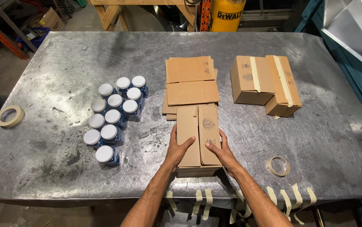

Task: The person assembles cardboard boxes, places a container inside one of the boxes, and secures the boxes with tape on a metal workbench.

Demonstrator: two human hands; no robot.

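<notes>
Both hands, left (180,148) and right (219,150), press flat on the box (198,138) flaps near the table (63,54) edge.

Bright overhead light puts soft glare on the metal table (273,138); focus is sharp, edges slightly bowed.
</notes>
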